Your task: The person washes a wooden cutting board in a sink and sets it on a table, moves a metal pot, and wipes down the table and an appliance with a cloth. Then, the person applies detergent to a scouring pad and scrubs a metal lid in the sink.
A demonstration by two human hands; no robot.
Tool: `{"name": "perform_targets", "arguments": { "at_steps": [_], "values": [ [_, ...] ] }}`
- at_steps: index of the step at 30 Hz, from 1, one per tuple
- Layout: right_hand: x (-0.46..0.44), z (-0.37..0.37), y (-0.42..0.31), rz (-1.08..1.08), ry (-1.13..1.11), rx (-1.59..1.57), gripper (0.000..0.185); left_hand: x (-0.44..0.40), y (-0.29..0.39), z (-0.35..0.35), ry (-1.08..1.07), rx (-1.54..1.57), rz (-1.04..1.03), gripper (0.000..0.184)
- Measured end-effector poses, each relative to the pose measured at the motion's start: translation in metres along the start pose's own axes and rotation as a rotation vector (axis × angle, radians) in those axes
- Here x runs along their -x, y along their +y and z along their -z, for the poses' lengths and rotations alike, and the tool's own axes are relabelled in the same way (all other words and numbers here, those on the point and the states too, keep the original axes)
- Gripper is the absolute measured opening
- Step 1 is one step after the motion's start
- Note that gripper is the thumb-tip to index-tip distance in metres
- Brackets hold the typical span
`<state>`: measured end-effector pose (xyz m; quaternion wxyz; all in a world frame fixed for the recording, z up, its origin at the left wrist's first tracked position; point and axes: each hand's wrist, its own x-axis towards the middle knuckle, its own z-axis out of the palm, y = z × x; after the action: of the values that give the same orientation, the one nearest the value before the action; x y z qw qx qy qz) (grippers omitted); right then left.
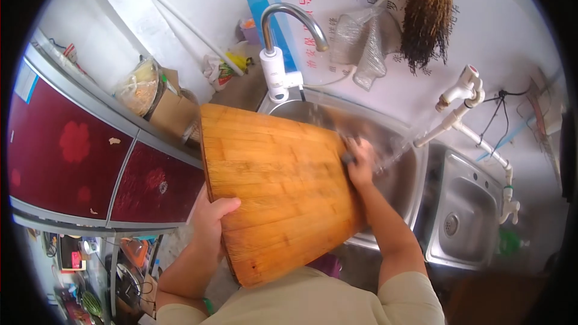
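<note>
"Across the left side and near edge of the sink (397, 188) hangs the board (283, 186), tilted. What holds it?"

"The left hand (209, 216), clamped on its left edge, thumb on top; the other fingers are hidden. I can't tell whether the sink's rim bears any weight."

"And the right hand (361, 165)?"

"At the opposite edge, above the sink. It's blurred, with a dark thing (348, 157) by the fingers, so I can't tell whether it grips anything."

"Which step is this?"

"Scrubbing or rinsing, I'd judge: what looks like water falls from the tap (462, 91), past the sink's far right corner, toward that hand."

"What does the next move call for?"

"A firm left hold, and a slope that drains inside the sink's near edge."

"Which way does the board point?"

"From the left hand toward the sink's right edge. Its planks run that way; the long axis probably follows, though the tilt makes that uncertain."
</note>
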<state>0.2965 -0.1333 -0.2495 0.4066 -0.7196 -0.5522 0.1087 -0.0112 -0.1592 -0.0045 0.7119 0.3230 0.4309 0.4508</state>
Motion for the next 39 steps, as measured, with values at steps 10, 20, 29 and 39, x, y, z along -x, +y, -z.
{"name": "perform_targets", "arguments": {
  "at_steps": [10,20,29,39],
  "values": [
    [-0.026,0.006,-0.198,0.556,-0.226,-0.499,0.027,-0.01,0.011,-0.012,-0.042,-0.005,-0.047,0.069],
    [-0.044,-0.05,-0.105,0.249,-0.093,-0.421,0.022,-0.005,0.009,0.004,-0.02,0.023,-0.057,0.076],
    [-0.043,-0.07,0.075,0.079,-0.049,0.136,0.022,0.0,0.009,-0.003,0.014,0.052,-0.03,0.076],
    [0.014,-0.001,-0.072,0.047,-0.174,-0.312,0.021,-0.007,0.007,0.007,-0.085,0.125,-0.031,0.059]
  ]
}}
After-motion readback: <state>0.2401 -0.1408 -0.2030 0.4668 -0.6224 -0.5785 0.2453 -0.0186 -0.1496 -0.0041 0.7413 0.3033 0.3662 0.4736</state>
